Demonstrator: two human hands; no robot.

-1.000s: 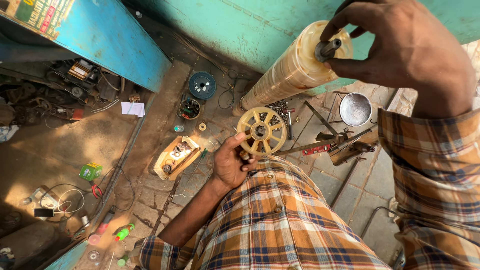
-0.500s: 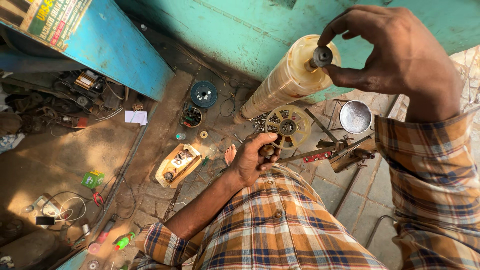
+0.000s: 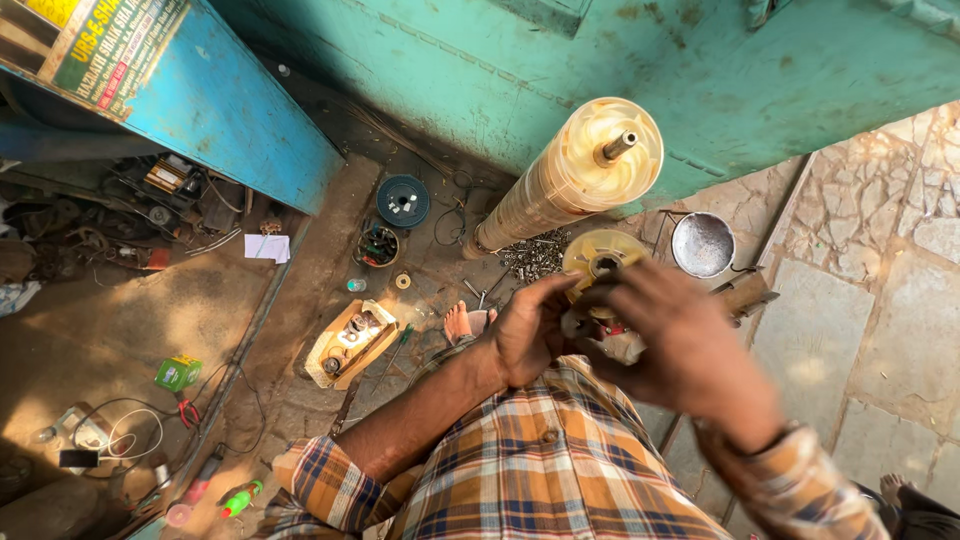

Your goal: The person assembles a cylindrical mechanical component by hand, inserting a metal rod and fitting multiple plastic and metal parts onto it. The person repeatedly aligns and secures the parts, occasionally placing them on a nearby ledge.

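- Nearest, over the lap and checked shirt (image 3: 540, 470): both hands meet, working one part between them.
- Left hand (image 3: 525, 335): grip closed, fingers curled onto the near rim of the disc (image 3: 612, 250).
- Right hand (image 3: 665, 345): motion-blurred, fingers bent over the near edge of the disc. Can't tell how far closed it is or whether it holds anything.
- Step, my read: fitting or adjusting something small at the disc hub. That part is hidden under the fingers.
- Next move, my read: needs the left grip steady on the rim and the hub hole clear and in sight. The right hand covers it now.
- Disc: cream plastic, round, so no long axis in plan. Flat face is up toward the camera and the bore axis runs roughly vertical. It sits just beyond the fingertips, above the floor.
- Foot (image 3: 458, 322): bare, on the floor just left of the left hand.
- Screws (image 3: 535, 255): loose pile on the floor, just beside the disc.
- Cylinder (image 3: 560, 190): tall cream stack, base on the floor by the screws. Long axis leans up and right, and the shaft (image 3: 617, 147) sticks out of the top end. Neither hand touches it.
- Bowl (image 3: 703, 243): metal, on the floor right of the disc.
- Wall (image 3: 720, 70): teal, farthest back.
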